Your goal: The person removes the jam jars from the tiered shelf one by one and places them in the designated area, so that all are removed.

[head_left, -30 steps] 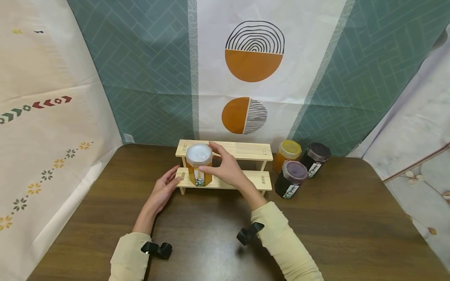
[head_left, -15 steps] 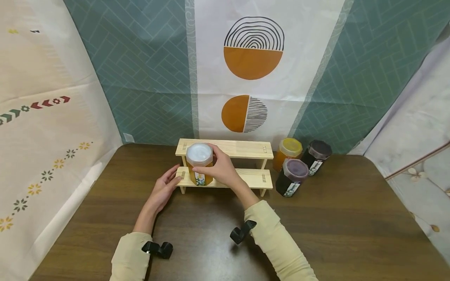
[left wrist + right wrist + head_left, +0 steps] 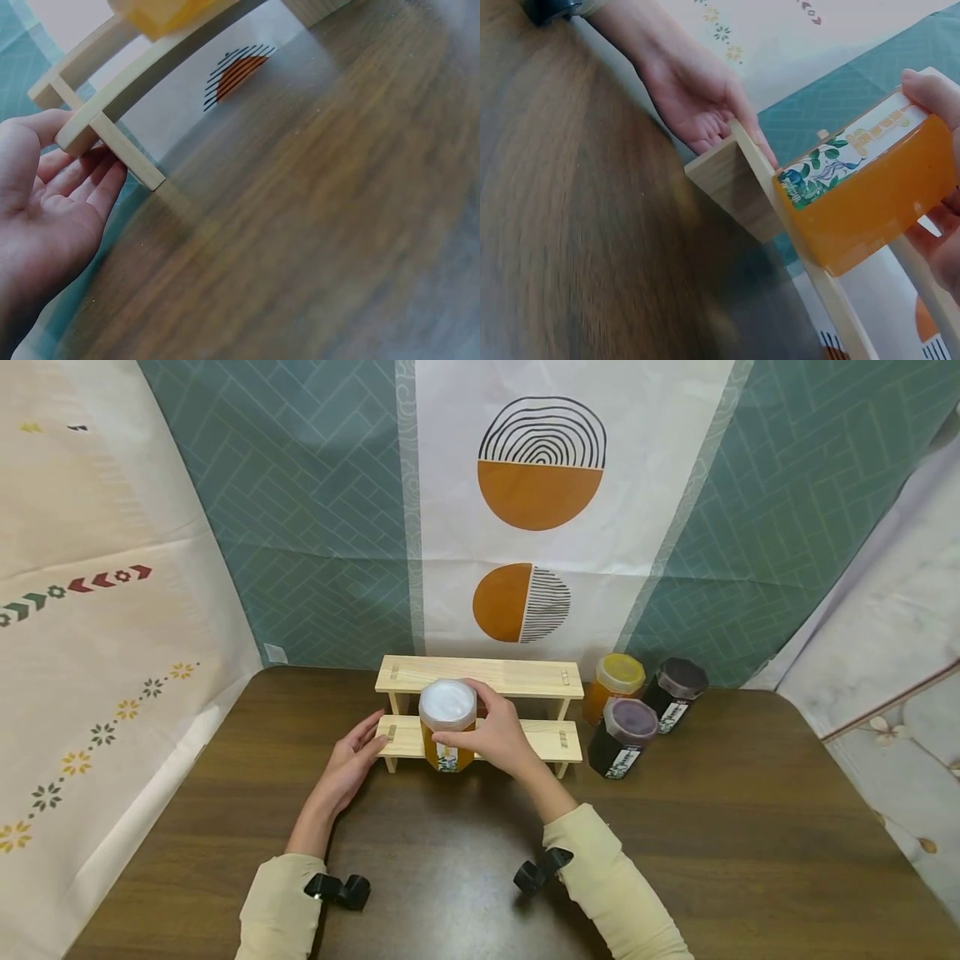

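My right hand (image 3: 501, 737) grips an orange jar (image 3: 435, 747) with a whitish lid, its thumb across the front and fingers round the far side. The jar stands upright at the lower board of a two-tier wooden display rack (image 3: 540, 739); its base overlaps the board's front edge in the right wrist view, where the label (image 3: 847, 157) shows. My left hand (image 3: 351, 764) pinches the left end of that lower board (image 3: 120, 82), thumb on top and fingers curled underneath, as the left wrist view shows.
Right of the rack stand three more jars: one with a yellow lid (image 3: 621, 670), one with a black lid (image 3: 681, 677) and one with a purple lid (image 3: 632, 718). Patterned cloth (image 3: 330, 527) hangs behind the brown table (image 3: 420, 877) and along both sides.
The right hand has carried the orange jar to the right along the lower board and slightly toward me. The left hand has kept its hold on the rack's end.
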The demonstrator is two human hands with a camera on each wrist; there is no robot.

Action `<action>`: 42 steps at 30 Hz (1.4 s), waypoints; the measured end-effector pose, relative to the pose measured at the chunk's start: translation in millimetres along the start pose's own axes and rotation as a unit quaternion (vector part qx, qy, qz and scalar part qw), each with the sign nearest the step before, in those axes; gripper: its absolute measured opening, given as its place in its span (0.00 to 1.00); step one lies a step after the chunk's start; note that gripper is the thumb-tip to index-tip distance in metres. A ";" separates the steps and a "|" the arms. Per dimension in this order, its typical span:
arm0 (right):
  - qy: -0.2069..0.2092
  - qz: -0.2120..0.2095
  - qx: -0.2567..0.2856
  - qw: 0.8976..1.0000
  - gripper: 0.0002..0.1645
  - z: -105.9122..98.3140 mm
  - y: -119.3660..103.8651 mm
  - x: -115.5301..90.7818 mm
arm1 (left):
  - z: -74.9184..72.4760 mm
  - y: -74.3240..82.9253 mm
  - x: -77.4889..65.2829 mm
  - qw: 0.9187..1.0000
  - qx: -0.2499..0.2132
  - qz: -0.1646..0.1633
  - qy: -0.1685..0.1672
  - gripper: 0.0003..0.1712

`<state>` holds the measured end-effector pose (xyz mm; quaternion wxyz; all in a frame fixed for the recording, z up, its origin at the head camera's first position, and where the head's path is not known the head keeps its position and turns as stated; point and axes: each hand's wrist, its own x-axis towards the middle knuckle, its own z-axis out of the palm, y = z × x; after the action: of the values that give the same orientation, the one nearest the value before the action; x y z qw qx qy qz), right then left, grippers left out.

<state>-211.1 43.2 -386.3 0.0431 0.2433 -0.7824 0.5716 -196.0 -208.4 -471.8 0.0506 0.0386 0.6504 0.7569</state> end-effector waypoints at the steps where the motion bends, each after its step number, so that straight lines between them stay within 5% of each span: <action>1: 0.002 0.002 -0.002 1.000 0.43 -3.7 -0.7 -2.8 | 0.3 -0.1 0.0 1.000 0.000 0.001 0.001 0.35; 28: 0.063 0.041 0.002 0.997 0.45 -125.5 -2.5 -90.6 | 0.1 -0.2 -0.4 1.000 0.004 -0.006 -0.006 0.36; 36: 0.077 0.034 0.070 0.994 0.42 -166.4 1.4 -117.7 | -1.8 0.2 -1.7 1.000 0.006 0.000 -0.004 0.36; 42: 0.120 0.008 0.169 0.978 0.41 -203.3 13.9 -140.2 | -0.2 -0.2 -0.8 1.000 0.009 0.000 -0.005 0.35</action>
<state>-136.9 279.0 -377.3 0.0902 0.1707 -0.6655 0.7210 -195.3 -208.6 -472.0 0.0534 0.0424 0.6571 0.7507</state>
